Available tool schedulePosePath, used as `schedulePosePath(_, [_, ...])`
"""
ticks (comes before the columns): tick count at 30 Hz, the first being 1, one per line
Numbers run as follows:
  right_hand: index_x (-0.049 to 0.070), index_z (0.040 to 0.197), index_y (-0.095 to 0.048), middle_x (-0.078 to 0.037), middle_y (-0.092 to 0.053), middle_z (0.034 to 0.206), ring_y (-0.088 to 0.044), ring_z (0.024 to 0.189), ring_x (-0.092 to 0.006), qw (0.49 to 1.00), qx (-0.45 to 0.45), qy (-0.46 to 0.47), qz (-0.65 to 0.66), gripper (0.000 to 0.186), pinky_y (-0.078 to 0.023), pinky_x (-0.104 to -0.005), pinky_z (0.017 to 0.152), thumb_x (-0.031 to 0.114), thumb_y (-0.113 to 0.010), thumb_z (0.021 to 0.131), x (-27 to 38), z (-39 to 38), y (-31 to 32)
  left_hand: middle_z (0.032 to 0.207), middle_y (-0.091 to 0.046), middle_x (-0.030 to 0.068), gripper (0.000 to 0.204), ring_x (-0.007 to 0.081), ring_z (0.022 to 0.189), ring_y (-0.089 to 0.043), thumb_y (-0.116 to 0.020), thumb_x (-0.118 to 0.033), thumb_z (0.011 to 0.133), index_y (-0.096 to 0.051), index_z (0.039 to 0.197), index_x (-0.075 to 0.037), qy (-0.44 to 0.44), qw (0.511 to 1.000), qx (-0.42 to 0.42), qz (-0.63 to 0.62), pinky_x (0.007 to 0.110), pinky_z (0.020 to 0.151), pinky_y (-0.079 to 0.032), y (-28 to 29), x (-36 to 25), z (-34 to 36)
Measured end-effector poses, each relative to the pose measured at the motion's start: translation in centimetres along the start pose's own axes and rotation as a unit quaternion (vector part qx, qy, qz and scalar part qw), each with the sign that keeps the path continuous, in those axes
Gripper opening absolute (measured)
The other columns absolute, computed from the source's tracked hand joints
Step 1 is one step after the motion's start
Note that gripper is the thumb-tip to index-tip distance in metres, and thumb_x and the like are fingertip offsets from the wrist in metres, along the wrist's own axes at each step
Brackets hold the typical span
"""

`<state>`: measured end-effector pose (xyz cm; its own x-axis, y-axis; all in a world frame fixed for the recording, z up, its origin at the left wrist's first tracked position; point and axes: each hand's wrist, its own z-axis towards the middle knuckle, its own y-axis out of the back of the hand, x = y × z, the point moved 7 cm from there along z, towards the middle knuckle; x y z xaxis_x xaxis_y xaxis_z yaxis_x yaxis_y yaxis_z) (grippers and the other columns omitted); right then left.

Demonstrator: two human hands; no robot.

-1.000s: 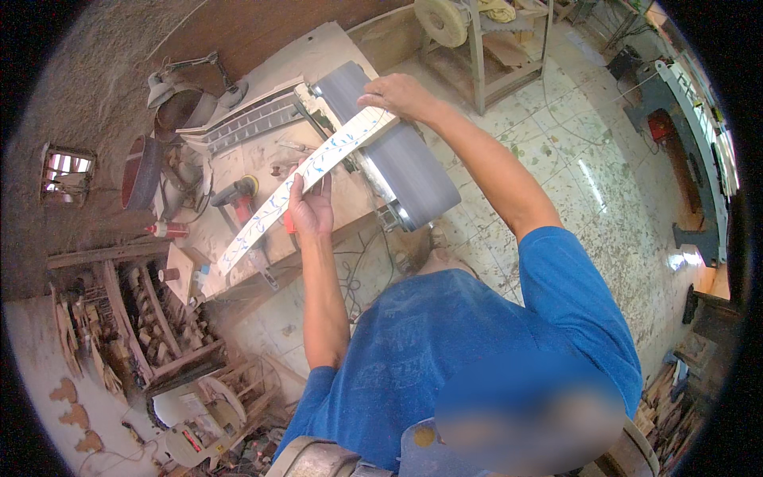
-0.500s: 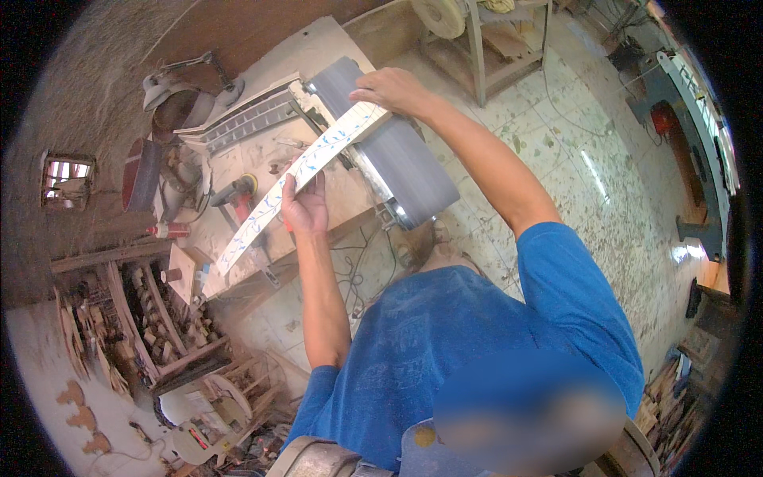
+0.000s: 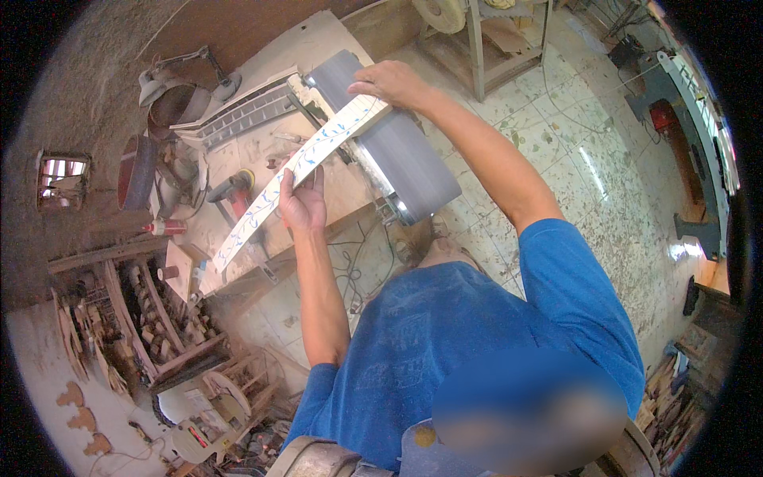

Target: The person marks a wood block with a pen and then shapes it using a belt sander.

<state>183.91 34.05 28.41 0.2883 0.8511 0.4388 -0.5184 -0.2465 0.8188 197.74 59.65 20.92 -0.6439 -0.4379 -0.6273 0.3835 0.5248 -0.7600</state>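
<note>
A long, pale, slightly tapered strip (image 3: 318, 151) with a blue vine pattern lies slantwise across a belt sander (image 3: 417, 171) with a wide grey belt. My right hand (image 3: 391, 84) is closed on the strip's far right end, over the belt, its fingertips bent at the edge. Farther down, my left hand (image 3: 304, 203) holds the strip near its middle, thumb on the near side and fingers partly hidden beneath it. The strip's lower left end reaches out over the workbench. Whether its underside touches the belt cannot be seen.
On the dusty workbench (image 3: 334, 36) lie a handheld power tool (image 3: 232, 191), a red bottle (image 3: 165, 227) and a desk lamp (image 3: 187, 63). Racks of wood pieces (image 3: 159, 318) stand at the lower left. A wooden-framed machine stand (image 3: 477, 56) is at the far side.
The view has shifted slightly. Both hands keep their hold on the strip, which stays across the belt at almost the same slant.
</note>
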Motion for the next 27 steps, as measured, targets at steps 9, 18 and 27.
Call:
schedulePosePath(9, [0.012,0.093,-0.068,-0.014,-0.071,0.093,-0.068,0.092,-0.0389,1.0,0.011,-0.009,0.0,0.049,-0.053,-0.0514,0.078,0.057,-0.051,0.098,-0.4,-0.1,0.5,0.144,-0.055,0.0085,0.046,0.0285,0.133,-0.051,-0.061,-0.024,0.1,-0.047,0.141,-0.009,0.005,1.0,-0.006,0.011,0.051,0.117,-0.037,-0.5,0.4,-0.1])
schedulePosePath(18, [0.012,0.094,-0.069,-0.014,-0.072,0.091,-0.069,0.091,-0.0388,1.0,-0.001,0.0,-0.022,0.049,-0.054,-0.0519,0.078,0.057,-0.051,0.099,-0.6,-0.4,0.7,0.139,-0.06,0.0069,0.042,0.0284,0.127,-0.055,-0.062,-0.025,0.1,-0.053,0.139,-0.012,0.011,1.0,0.004,-0.003,0.051,0.117,-0.037,-0.7,0.8,0.0])
schedulePosePath(27, [0.011,0.092,-0.067,-0.015,-0.071,0.09,-0.069,0.09,-0.0382,0.999,-0.003,0.002,-0.04,0.049,-0.055,-0.0508,0.076,0.056,-0.05,0.099,-0.8,-0.4,0.7,0.136,-0.061,0.0082,0.039,0.0284,0.126,-0.056,-0.064,-0.024,0.099,-0.057,0.135,-0.012,0.015,1.0,0.002,-0.005,0.052,0.117,-0.038,-0.2,1.1,0.4])
